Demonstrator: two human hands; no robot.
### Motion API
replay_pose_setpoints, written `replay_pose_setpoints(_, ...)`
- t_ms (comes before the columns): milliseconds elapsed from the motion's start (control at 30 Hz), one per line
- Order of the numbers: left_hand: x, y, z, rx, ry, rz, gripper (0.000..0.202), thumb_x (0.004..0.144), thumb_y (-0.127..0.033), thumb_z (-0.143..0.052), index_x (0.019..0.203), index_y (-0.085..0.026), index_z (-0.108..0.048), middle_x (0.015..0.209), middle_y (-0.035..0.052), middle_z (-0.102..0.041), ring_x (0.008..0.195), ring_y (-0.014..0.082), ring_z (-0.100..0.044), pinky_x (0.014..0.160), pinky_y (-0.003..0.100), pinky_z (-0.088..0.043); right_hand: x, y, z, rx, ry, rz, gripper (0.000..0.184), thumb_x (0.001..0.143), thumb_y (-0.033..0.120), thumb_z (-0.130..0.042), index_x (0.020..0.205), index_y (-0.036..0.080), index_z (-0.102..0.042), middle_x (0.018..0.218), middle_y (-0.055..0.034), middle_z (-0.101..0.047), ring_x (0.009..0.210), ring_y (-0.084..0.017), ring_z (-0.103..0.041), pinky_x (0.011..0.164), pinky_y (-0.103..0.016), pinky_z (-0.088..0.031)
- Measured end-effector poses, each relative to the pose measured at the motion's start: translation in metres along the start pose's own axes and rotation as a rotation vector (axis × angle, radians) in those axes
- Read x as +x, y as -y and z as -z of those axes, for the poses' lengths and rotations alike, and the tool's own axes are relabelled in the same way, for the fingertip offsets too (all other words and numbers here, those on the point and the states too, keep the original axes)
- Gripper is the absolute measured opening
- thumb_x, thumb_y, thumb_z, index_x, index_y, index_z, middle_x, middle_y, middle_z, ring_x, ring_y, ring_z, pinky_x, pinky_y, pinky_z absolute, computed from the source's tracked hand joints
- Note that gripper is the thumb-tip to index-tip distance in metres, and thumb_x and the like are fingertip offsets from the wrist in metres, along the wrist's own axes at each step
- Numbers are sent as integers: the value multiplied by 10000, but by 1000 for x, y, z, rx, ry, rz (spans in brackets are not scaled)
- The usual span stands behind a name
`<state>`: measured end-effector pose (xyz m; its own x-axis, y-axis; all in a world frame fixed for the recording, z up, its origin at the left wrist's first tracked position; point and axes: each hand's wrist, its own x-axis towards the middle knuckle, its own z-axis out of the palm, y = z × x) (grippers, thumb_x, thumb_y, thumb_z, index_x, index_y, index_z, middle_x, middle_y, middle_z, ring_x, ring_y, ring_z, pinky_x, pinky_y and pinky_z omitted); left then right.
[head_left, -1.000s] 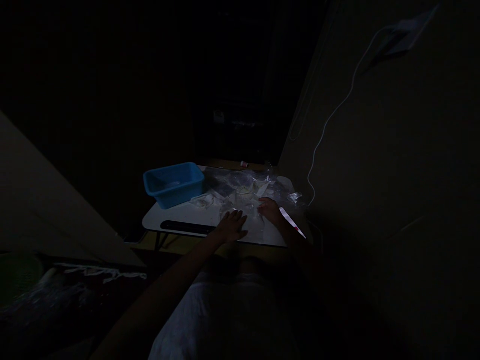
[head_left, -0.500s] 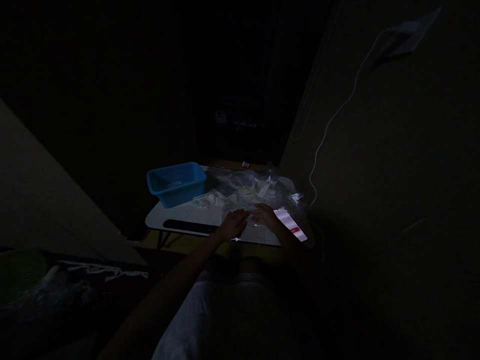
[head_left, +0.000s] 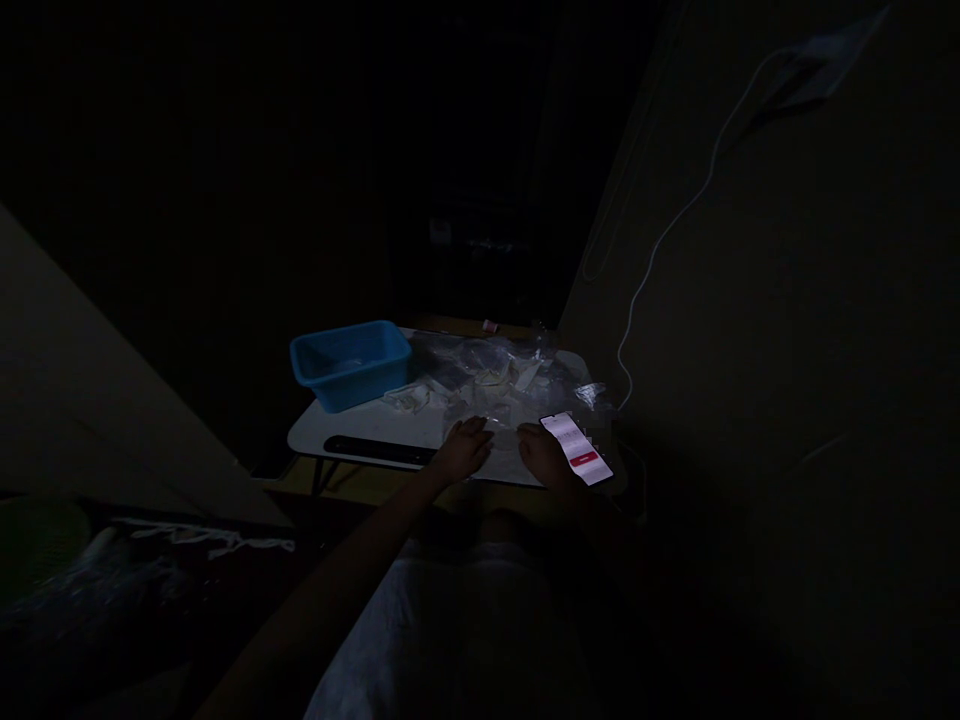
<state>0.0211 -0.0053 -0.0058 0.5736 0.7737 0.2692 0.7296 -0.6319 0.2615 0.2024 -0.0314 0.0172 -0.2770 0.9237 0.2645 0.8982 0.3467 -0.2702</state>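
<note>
Dim room, white tabletop (head_left: 360,432): the left hand (head_left: 466,449) lies open on crumpled clear plastic (head_left: 495,395), while the right hand (head_left: 541,452), nearer, touches a lit smartphone (head_left: 577,448) slanting diagonally beside it, grip unclear.

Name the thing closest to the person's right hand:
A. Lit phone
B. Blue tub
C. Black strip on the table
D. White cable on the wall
A. The right hand is up against the lower left edge of the lit phone.
</note>
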Motion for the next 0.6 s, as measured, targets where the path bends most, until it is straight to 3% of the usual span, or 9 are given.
replay_pose_setpoints(100, 0, 2, -2, 6, -24, -22, 332, 839, -274, -385, 1099, -140, -544, 1247, 148, -462, 1170, 219, -397, 961, 407, -303, -4, 4, -1, -84, 61, 33, 287, 729, 61, -392, 867, 120, -636, 1010, -99, -615, 972, -163, -533, 886, -260, -377)
replay_pose_setpoints(167, 0, 2, -2, 2, -27, -30, 336, 842, -277, -375, 1099, -139, -542, 1237, 148, -472, 1163, 224, -404, 959, 413, -305, -3, 4, -2, -78, 36, 32, 303, 736, 75, -386, 897, 132, -636, 1044, -91, -607, 1011, -164, -517, 910, -278, -366)
replay_pose_setpoints(300, -1, 1, -1, -1, -11, -14, 334, 841, -269, -370, 1109, -150, -530, 1244, 141, -467, 1168, 232, -398, 967, 440, -285, 7, 2, -8, -36, -40, 136, 377, 759, 106, -360, 1068, 130, -574, 1154, -87, -554, 1118, -160, -446, 971, -314, -323)
replay_pose_setpoints(433, 1, 2, -1, 2, 14, -31, 317, 817, -227, -402, 1101, -165, -528, 1242, 131, -466, 1174, 229, -389, 967, 449, -285, 22, 7, -23, -57, -5, 249, 443, 769, 97, -333, 1190, 81, -472, 1248, -108, -474, 1189, -157, -369, 1007, -311, -281)
replay_pose_setpoints(600, 0, 9, 2, -33, -41, -68, 305, 825, -221, -379, 1077, -151, -537, 1207, 123, -489, 1138, 204, -418, 959, 384, -324, 30, 14, -42, -143, 23, 173, 442, 850, 211, -294, 1263, 77, -375, 1330, -130, -367, 1245, -194, -283, 1026, -384, -220)
